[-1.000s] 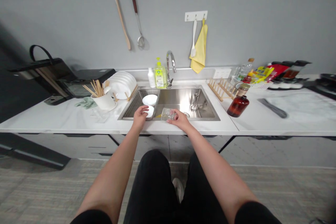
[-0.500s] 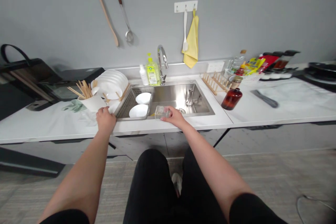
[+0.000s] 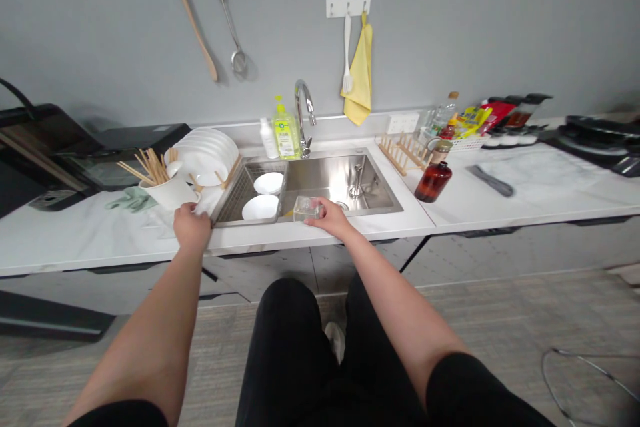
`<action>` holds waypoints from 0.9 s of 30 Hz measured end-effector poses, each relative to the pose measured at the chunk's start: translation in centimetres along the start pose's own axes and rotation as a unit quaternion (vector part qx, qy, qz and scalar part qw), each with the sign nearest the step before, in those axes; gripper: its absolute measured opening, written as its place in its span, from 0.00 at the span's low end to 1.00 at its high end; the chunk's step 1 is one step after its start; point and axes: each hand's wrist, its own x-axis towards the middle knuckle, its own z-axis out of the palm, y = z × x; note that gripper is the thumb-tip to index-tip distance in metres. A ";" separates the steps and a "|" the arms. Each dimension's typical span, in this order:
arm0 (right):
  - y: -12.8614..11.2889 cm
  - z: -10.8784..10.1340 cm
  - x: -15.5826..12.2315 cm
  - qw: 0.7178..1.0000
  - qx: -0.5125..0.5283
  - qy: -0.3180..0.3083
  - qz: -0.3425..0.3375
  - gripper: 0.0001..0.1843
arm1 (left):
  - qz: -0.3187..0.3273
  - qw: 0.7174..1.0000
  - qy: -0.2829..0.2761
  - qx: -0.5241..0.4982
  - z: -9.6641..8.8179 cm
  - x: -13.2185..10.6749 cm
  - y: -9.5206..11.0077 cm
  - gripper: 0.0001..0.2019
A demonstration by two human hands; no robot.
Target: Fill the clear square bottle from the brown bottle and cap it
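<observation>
My right hand [image 3: 331,218] grips a clear glass [image 3: 306,208], held on its side over the front edge of the steel sink [image 3: 345,180]. My left hand [image 3: 191,227] rests on the white counter [image 3: 90,233] just left of the sink, fingers curled, right in front of a white mug of wooden chopsticks [image 3: 167,188]; whether it holds anything I cannot make out. Two white bowls [image 3: 262,207] sit in a wire basket [image 3: 235,195] in the sink's left part.
White plates [image 3: 207,155] stand in a rack behind the mug. A green soap bottle [image 3: 285,135] and faucet [image 3: 303,113] are at the sink's back. A brown glass bottle [image 3: 433,181], an empty wooden rack [image 3: 404,153] and a grey utensil [image 3: 490,181] lie to the right.
My left hand left the bowl in the basket and moved left onto the counter by the chopstick mug. My right hand keeps the glass at the sink's front edge.
</observation>
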 end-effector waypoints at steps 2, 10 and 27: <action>-0.3 -0.3 -1.0 1.000 0.010 0.012 0.005 0.34 | -0.011 0.998 0.021 -0.052 -1.0 -1.0 1.3 0.19; -1.9 -3.1 -13.4 0.993 -0.055 0.068 -0.083 0.41 | 0.020 0.909 -0.002 -0.416 -4.2 -16.6 7.2 0.17; -5.5 -6.7 -24.5 0.995 -0.042 0.047 -0.077 0.41 | 0.294 0.865 -0.272 -0.301 -14.3 -28.0 19.6 0.07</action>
